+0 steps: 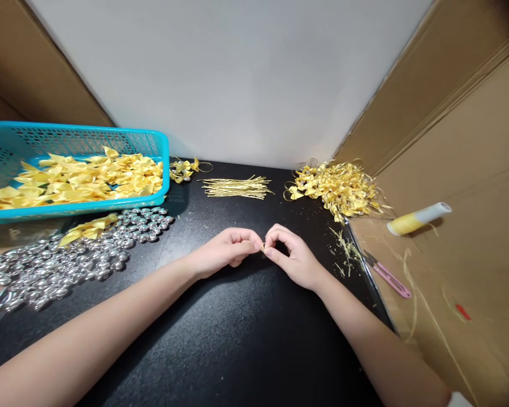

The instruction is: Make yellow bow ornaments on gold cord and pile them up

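Note:
My left hand point(234, 246) and my right hand point(292, 255) meet over the middle of the black table point(220, 333), their fingertips almost touching. Between them is a small gold-coloured piece point(263, 247), pinched by thumb and forefinger on both sides. Most of it is hidden by the fingers, so its full shape cannot be made out. Beyond the hands, a bundle of straight gold cords point(237, 187) lies crosswise. At the back right is a heap of finished-looking yellow bows with gold loops point(339, 185).
On the left, a blue plastic basket point(164, 169) holds yellow ribbon bows point(93, 178). Before it spread many silver beads point(59, 265), with yellow ribbon pieces point(90, 228) on top. A few looped bows point(184, 169) lie behind. Rightward are cord scraps point(345, 251), a pink-handled cutter point(391, 279) and a tube point(419, 219).

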Demonstrator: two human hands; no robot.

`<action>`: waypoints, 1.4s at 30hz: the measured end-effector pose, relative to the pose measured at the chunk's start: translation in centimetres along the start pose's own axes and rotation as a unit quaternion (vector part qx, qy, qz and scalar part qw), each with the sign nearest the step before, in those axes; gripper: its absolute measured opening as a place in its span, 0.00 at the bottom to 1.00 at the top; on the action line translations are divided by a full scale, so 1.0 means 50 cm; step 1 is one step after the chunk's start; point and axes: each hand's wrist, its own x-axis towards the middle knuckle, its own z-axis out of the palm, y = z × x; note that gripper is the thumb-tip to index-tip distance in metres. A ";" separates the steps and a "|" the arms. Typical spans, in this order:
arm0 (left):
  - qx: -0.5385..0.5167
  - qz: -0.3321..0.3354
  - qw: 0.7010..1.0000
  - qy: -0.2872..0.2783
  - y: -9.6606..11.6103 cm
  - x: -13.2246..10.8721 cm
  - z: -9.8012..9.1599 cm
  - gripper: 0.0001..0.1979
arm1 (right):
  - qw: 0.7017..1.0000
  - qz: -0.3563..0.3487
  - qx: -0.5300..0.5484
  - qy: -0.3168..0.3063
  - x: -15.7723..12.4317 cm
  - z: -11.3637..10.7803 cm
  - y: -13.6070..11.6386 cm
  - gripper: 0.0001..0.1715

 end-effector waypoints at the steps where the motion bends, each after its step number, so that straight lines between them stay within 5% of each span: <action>1: 0.018 -0.002 1.000 0.014 0.002 -0.001 0.001 0.12 | 1.000 0.001 -0.003 0.001 0.000 0.000 0.000 0.08; 14: 0.083 0.008 0.993 0.088 0.003 0.000 -0.001 0.09 | 0.998 -0.029 -0.021 0.046 -0.003 0.004 0.002 0.05; 29: 0.055 0.000 0.994 0.090 -0.001 0.003 -0.003 0.08 | 0.985 -0.038 -0.052 0.157 -0.015 0.016 0.007 0.08; 42: 0.054 -0.006 0.994 0.093 0.002 0.002 0.000 0.10 | 0.984 -0.054 -0.039 0.163 -0.011 0.013 0.003 0.10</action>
